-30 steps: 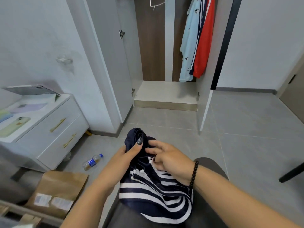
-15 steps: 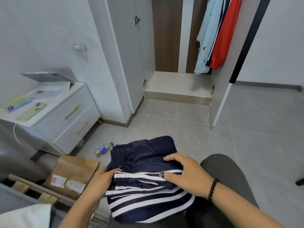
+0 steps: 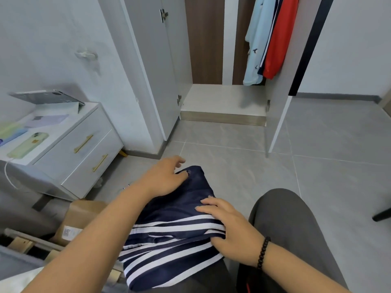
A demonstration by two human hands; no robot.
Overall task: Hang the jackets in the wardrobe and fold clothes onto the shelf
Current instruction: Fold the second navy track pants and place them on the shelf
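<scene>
1. Grey tiled floor (image 3: 232,166); open wardrobe (image 3: 224,98) ahead.
2. Striped garment (image 3: 173,235) lies on our lap, short of the wardrobe.
3. Left hand (image 3: 163,180) and right hand (image 3: 230,225) press it, fingers flat, gripping nothing.
4. Soft, light fabric: we should grip the folded edges.

The grey tiled floor (image 3: 243,166) fills the middle and right of the frame, and at the lower left a brown paper bag (image 3: 82,216) lies on it. At the left a white nightstand (image 3: 69,144) stands on the floor and carries a green phone (image 3: 28,144), a pale purple flat item (image 3: 46,120) and a propped tablet (image 3: 46,97). At the top centre the pale bottom shelf (image 3: 224,100) of the open wardrobe (image 3: 160,70) is seen, with hanging clothes (image 3: 268,39) above it.
</scene>
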